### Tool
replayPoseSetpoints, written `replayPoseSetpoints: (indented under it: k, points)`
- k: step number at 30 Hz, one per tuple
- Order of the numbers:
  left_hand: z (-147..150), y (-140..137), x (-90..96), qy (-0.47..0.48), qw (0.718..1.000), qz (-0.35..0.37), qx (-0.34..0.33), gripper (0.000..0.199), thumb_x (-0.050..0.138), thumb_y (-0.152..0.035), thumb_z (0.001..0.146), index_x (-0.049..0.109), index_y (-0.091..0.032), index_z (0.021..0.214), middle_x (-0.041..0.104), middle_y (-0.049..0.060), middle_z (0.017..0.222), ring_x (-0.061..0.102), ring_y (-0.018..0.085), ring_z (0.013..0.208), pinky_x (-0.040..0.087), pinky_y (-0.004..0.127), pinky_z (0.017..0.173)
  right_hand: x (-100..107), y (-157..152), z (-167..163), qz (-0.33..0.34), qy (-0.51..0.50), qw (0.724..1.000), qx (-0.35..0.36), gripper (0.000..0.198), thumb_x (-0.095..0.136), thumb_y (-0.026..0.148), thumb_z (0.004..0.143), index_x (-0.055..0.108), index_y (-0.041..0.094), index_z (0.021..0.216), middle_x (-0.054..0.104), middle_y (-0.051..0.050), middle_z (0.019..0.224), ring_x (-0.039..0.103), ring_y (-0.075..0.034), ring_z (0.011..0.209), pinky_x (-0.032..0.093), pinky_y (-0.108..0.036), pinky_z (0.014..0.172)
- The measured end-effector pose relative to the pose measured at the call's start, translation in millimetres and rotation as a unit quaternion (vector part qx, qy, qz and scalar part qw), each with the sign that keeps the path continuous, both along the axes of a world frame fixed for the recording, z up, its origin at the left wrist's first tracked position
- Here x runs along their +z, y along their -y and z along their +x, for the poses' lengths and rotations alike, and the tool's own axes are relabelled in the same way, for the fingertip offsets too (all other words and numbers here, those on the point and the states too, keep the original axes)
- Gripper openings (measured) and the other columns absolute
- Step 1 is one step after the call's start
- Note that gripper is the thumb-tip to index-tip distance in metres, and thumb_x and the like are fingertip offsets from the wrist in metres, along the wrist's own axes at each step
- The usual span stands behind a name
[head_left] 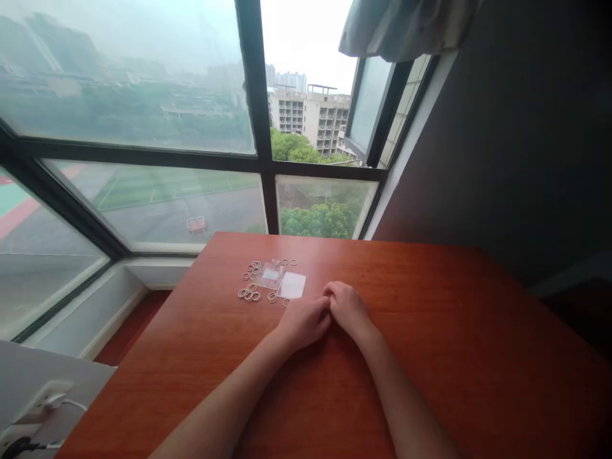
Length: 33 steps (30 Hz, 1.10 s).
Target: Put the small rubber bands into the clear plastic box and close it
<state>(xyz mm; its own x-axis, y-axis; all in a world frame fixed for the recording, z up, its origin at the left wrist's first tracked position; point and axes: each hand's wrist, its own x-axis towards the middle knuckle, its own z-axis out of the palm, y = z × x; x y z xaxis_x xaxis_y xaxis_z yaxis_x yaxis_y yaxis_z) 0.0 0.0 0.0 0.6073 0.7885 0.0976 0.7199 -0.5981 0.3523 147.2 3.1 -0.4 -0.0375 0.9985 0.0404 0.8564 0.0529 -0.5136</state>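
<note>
My left hand (306,319) and my right hand (348,307) meet over the middle of the wooden table (430,344). Their fingers are closed and pinched together at the tips; whatever lies between them is hidden or too small to make out. Just left of the hands lies a whitish square piece (293,285), perhaps a lid or a sheet. It touches or overlaps a clear plastic box (268,280). Several small pale rings (249,295) lie in loose groups around the box, and one sits partly behind my left hand.
Framed windows (268,162) stand along the table's far edge, one pane (370,108) swung outward. A grey wall (478,146) rises at the right. Above hangs a pale curtain (406,29). Wall sockets with plugged-in cables (52,401) are at the lower left.
</note>
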Motion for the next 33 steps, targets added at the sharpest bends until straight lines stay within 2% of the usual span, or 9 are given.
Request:
replayPoseSetpoints:
  k: [20, 33]
  points:
    - [-0.4, -0.3, 0.4, 0.006, 1.000, 0.002, 0.008, 0.011, 0.047, -0.025, 0.085, 0.056, -0.020, 0.080, 0.069, 0.003, 0.085, 0.063, 0.018, 0.074, 0.034, 0.025, 0.057, 0.2, 0.7, -0.8, 0.007, 0.028, 1.000, 0.009, 0.024, 0.045, 0.016, 0.086, 0.068, 0.024, 0.086, 0.068, -0.003, 0.092, 0.059, -0.016, 0.083, 0.035, -0.024, 0.066]
    - [-1.3, -2.1, -5.1, 0.011, 1.000, -0.002, 0.002, 0.014, 0.047, -0.027, 0.087, 0.058, -0.021, 0.082, 0.069, 0.004, 0.084, 0.064, 0.019, 0.075, 0.037, 0.025, 0.060, 1.0, 0.3, -1.0, 0.004, 0.025, 1.000, 0.009, 0.025, 0.045, 0.016, 0.086, 0.068, 0.024, 0.086, 0.068, -0.003, 0.091, 0.059, -0.016, 0.082, 0.035, -0.024, 0.066]
